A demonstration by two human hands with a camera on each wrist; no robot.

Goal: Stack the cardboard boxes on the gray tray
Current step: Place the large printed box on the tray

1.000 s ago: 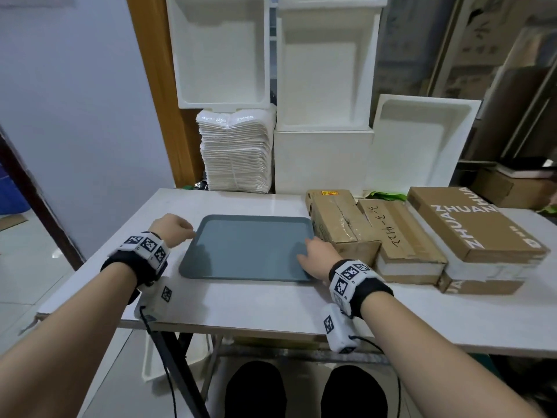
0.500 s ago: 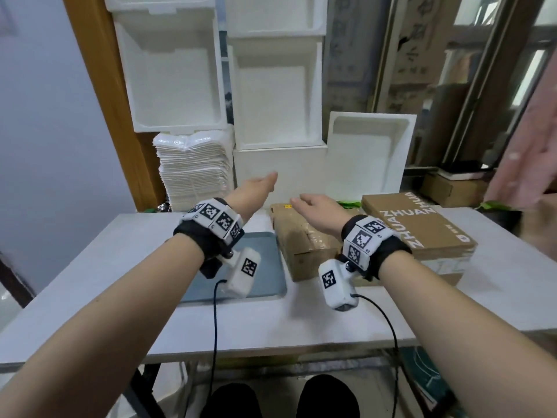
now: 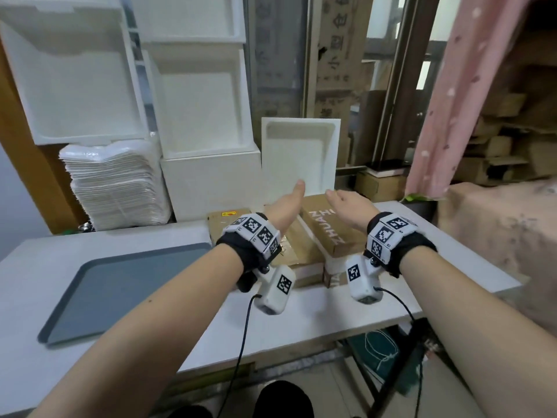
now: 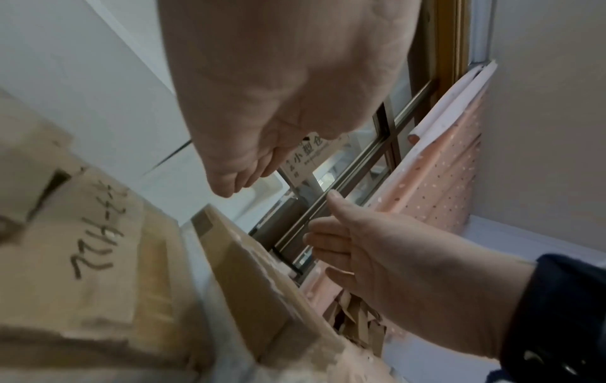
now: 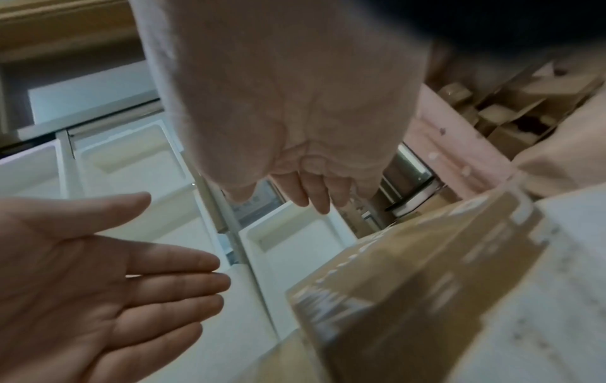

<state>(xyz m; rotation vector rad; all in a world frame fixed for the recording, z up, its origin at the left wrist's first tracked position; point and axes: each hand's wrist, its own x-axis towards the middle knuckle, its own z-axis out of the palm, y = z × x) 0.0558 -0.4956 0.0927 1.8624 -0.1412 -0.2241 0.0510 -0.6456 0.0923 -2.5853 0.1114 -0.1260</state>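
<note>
The gray tray (image 3: 120, 285) lies bare on the left of the white table (image 3: 307, 315). To its right, three flat cardboard boxes sit side by side: one with a yellow label (image 3: 224, 218), a middle one (image 3: 301, 248) bearing handwriting (image 4: 98, 246), and a printed "ZHUAN" box (image 3: 328, 233) on top of another box. My left hand (image 3: 286, 203) and right hand (image 3: 346, 203) hover above the printed box, palms facing each other, fingers straight, holding nothing. In the right wrist view the left palm (image 5: 98, 272) is spread beside the printed box (image 5: 410, 259).
White foam boxes (image 3: 205, 110) and a pile of white foam sheets (image 3: 114, 185) stand against the wall behind the table. A pink curtain (image 3: 452, 101) and a pink-covered block (image 3: 497, 236) close off the right side.
Both hands left the tray's edges, rose, and moved right to hover over the boxes. The head view turned right, so the tray now sits at the left.
</note>
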